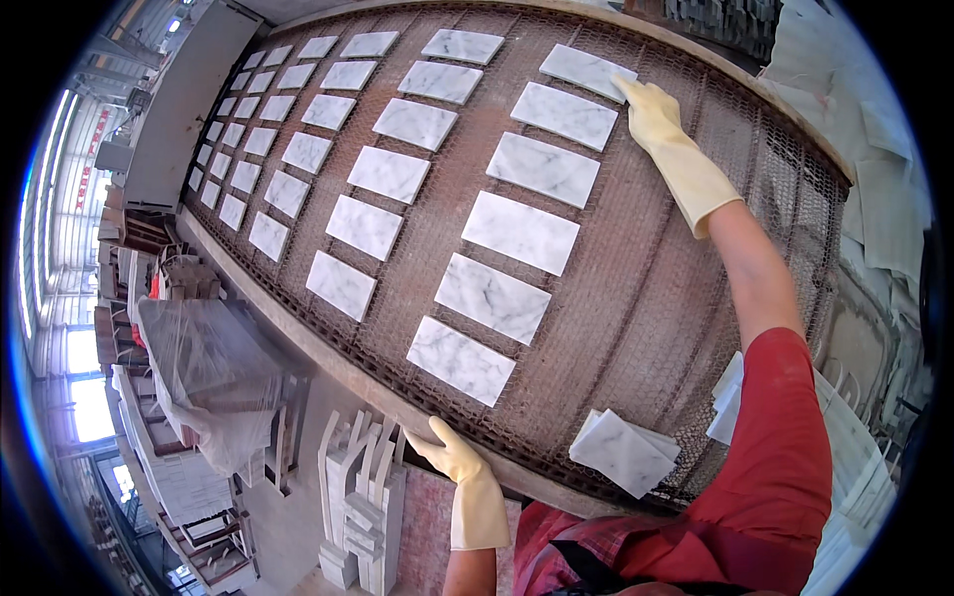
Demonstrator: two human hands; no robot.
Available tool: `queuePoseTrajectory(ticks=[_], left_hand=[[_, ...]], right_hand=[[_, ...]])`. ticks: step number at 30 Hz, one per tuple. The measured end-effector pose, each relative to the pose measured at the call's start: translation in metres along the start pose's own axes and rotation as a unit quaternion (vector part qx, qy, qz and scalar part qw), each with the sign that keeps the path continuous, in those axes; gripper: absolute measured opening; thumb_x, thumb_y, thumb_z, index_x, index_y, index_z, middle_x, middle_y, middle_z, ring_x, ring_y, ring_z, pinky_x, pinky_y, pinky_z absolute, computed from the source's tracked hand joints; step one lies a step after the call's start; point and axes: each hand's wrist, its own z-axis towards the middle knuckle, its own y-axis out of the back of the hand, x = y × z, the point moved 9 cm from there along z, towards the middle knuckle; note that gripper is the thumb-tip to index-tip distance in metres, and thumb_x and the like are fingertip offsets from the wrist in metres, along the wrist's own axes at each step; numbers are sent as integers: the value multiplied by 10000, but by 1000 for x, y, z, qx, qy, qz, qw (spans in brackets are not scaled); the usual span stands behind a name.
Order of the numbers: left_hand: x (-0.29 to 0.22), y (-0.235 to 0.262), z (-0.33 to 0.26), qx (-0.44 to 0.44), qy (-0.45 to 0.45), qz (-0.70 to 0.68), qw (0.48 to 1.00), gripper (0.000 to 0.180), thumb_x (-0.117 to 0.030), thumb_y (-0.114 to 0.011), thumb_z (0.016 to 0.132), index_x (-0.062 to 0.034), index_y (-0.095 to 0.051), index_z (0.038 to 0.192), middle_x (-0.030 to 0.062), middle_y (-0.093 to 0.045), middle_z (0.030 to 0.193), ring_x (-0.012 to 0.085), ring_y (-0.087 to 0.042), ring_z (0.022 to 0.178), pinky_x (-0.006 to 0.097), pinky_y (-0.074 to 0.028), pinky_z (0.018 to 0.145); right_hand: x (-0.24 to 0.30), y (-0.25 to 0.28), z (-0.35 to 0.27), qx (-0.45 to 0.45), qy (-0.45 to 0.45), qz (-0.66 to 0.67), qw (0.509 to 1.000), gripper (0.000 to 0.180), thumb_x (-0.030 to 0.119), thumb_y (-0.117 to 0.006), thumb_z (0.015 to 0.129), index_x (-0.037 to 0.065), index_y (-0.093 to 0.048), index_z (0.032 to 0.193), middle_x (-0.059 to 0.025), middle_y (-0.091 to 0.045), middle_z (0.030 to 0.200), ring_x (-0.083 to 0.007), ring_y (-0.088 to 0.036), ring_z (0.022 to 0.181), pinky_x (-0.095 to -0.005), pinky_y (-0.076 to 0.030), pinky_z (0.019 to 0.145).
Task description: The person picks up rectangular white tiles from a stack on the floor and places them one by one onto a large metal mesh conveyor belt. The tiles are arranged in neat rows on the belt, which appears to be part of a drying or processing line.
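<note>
My right hand (pixel 656 114), in a cream rubber glove, reaches to the far end of the nearest row of white, grey-veined marble tiles. Its fingers are closed at the right end of the farthest tile (pixel 586 72), which lies on a brown wire-mesh bed (pixel 636 328). My left hand (pixel 462 472), gloved alike, is beside the bed's near left rim (pixel 368 382). Its thumb and fingers are apart, with nothing seen in them. Close to my body, a small stack of marble tiles (pixel 624 452) sits on the mesh. More tiles (pixel 727 397) show partly behind my right arm.
Further rows of marble tiles (pixel 390 175) run across the mesh toward a grey metal housing (pixel 189 109). Left of the bed stand pale stone strips (pixel 363 507) and a plastic-wrapped load (pixel 214 368). Pale sheets (pixel 889 214) lie beyond the right rim.
</note>
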Motion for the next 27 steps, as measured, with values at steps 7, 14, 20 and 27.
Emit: queuePoseTrajectory(ticks=[7,14,20,27], left_hand=[[-12,6,-8,5,13,13,1000,910,-472,-623,1077,32,-218,1718,267,-316,1739,373,-394,1570,455,-305,1307],[-5,0,-12,8,12,14,1000,905,-451,-615,1077,50,-210,1713,264,-312,1741,373,-411,1558,451,-323,1305],[-8,-2,-14,9,27,-19,999,908,-438,-611,1064,56,-209,1711,259,-315,1741,372,-416,1555,447,-324,1308],[-24,0,-21,3,41,-7,999,930,-469,-618,1019,62,-263,1695,275,-356,1716,378,-433,1547,452,-342,1288]], right_hand=[[8,-1,9,-6,7,-35,999,623,45,-510,978,256,-573,1561,-132,-725,1351,-368,-683,1232,-507,-550,1051],[100,19,-50,-73,124,222,964,558,269,-747,940,87,-635,1455,-253,-701,1375,-448,-654,1287,-511,-507,1131],[131,140,-301,162,137,299,930,798,350,-819,910,108,-531,1614,-178,-535,1652,-349,-536,1500,-470,-384,1273],[177,158,-479,329,65,216,917,1139,303,-1003,645,106,-462,1627,-268,-491,1620,-466,-515,1459,-538,-442,1208]])
